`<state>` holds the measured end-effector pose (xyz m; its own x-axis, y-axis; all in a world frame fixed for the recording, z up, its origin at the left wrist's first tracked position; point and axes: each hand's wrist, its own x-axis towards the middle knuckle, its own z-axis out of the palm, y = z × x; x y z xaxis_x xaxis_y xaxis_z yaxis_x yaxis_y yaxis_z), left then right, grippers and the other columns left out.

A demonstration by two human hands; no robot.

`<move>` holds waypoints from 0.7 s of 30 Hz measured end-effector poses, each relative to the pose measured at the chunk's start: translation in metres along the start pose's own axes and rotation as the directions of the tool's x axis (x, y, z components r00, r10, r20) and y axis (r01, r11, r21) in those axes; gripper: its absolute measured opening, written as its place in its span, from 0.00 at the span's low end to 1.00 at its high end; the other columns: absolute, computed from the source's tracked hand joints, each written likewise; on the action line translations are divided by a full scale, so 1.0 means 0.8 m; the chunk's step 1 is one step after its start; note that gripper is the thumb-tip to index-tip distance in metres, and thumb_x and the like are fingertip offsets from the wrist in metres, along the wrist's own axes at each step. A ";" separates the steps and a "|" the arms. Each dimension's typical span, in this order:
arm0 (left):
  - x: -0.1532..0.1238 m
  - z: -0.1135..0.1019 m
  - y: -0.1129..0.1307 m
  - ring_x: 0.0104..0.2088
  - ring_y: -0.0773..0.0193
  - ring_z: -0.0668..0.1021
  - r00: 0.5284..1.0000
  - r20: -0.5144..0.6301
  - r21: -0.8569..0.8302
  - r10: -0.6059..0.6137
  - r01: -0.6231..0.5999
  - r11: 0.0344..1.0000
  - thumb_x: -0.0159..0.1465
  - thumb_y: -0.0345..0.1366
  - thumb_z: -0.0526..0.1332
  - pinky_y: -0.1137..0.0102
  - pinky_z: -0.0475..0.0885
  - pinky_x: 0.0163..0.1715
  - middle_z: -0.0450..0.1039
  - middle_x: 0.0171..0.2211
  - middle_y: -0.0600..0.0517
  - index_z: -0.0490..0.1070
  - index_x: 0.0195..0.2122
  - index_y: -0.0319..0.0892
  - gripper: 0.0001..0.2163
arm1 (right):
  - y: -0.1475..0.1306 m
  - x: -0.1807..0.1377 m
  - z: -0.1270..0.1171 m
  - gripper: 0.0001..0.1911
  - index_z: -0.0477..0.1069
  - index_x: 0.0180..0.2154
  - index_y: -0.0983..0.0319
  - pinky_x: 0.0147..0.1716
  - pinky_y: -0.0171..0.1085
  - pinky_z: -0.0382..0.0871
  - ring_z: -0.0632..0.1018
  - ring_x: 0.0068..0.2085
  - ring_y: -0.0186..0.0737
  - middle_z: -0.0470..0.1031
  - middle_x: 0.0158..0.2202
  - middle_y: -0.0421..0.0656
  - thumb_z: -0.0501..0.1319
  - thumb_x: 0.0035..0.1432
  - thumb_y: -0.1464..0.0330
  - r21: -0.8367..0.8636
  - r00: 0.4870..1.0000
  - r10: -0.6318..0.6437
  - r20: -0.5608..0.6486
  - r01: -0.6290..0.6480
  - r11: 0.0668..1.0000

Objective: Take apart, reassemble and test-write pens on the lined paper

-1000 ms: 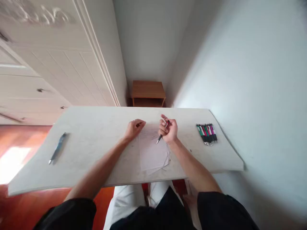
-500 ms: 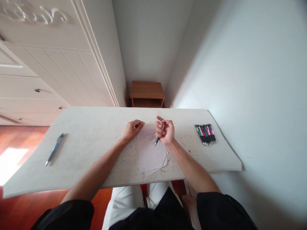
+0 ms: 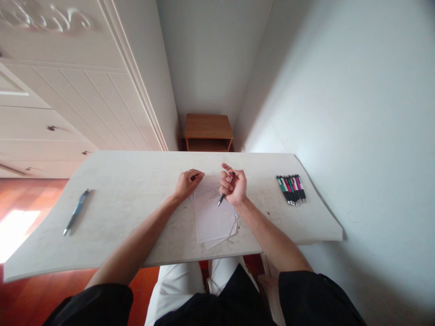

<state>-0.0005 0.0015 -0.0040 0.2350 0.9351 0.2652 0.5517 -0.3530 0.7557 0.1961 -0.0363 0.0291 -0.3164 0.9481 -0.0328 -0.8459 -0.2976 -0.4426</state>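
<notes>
The left hand point(image 3: 186, 183) is loosely curled at the upper left corner of a white, lined, rectangular paper sheet point(image 3: 214, 222); whether anything is held in it, or the sheet pressed by it, cannot be told. If too little weight is put there, the sheet could be dragged askew, along with a second white paper sheet point(image 3: 212, 245) laid slantwise beneath. Farther right, a slim black pen with a reddish upper part point(image 3: 222, 198) is gripped in the folded fingers of the right hand point(image 3: 236, 188), its silver tip pointed down over the sheet; contact cannot be made out. A stray mark could be caused by a slack wrist.

The white, smudged tabletop point(image 3: 136, 181) is flanked at left by a white panelled cabinet point(image 3: 84, 102). Near its left end, a blue pen with a dark grip point(image 3: 76, 212) is laid alone, well apart from the hands. Beyond the far edge, a brown wooden stand point(image 3: 209, 126) is seen. At right, a row of multicoloured pens with black grips point(image 3: 291, 190) is lined up; outward movement there would be limited by the pale wall point(image 3: 356, 113).
</notes>
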 end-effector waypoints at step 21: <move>0.000 0.000 0.001 0.30 0.63 0.75 0.999 0.013 0.027 0.036 -0.036 0.999 0.66 0.44 0.55 0.69 0.68 0.34 0.77 0.30 0.50 0.77 0.32 0.42 0.15 | 0.000 0.001 0.005 0.13 0.70 0.43 0.62 0.11 0.27 0.38 0.46 0.16 0.25 0.59 0.21 0.31 0.54 0.58 0.64 -0.002 0.998 0.033 -0.051 -0.033 0.999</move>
<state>0.0001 0.0015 -0.0033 0.2645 0.9215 0.2845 0.5646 -0.3871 0.7290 0.1943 -0.0359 0.0324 -0.3218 0.9423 -0.0926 -0.8340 -0.3283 -0.4434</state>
